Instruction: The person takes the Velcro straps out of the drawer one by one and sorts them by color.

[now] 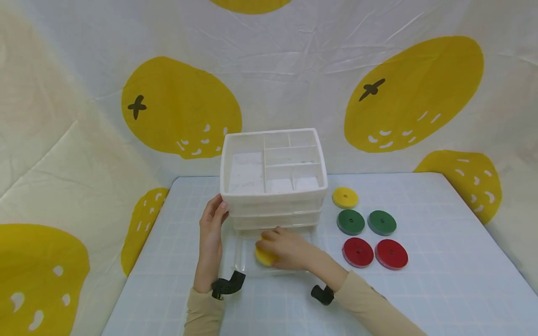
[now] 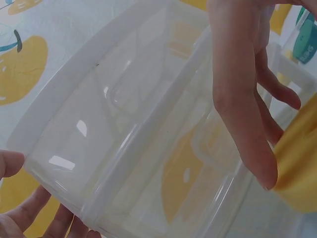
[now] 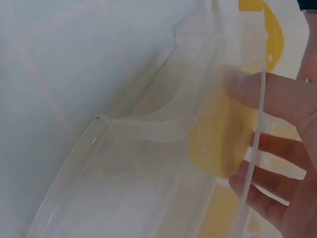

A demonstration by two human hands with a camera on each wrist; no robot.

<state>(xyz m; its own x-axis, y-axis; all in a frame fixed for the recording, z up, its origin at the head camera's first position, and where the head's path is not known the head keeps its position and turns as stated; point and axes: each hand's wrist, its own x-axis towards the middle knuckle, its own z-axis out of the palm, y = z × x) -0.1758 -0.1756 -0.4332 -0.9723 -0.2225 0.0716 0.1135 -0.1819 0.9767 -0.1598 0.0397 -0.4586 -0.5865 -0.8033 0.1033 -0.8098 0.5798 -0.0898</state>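
Note:
A white plastic drawer organizer point(image 1: 271, 201) with a divided top tray stands at the back middle of the table. Its lowest, clear drawer point(image 1: 238, 256) is pulled out toward me. My right hand point(image 1: 290, 249) reaches over this drawer and grips a thick yellow disc point(image 1: 264, 255), thumb on one side and fingers on the other. Raised lettering shows on the disc point(image 3: 213, 134) through the clear drawer wall in the right wrist view. With thumb and fingers around its left front corner, my left hand point(image 1: 212, 224) holds the organizer.
Right of the organizer lie another yellow disc point(image 1: 345, 198), two green discs, the left one point(image 1: 350, 222) nearer the organizer, and two red discs, the right one point(image 1: 391, 254) farthest out. A patterned cloth point(image 1: 290, 60) hangs behind the table point(image 1: 420, 298).

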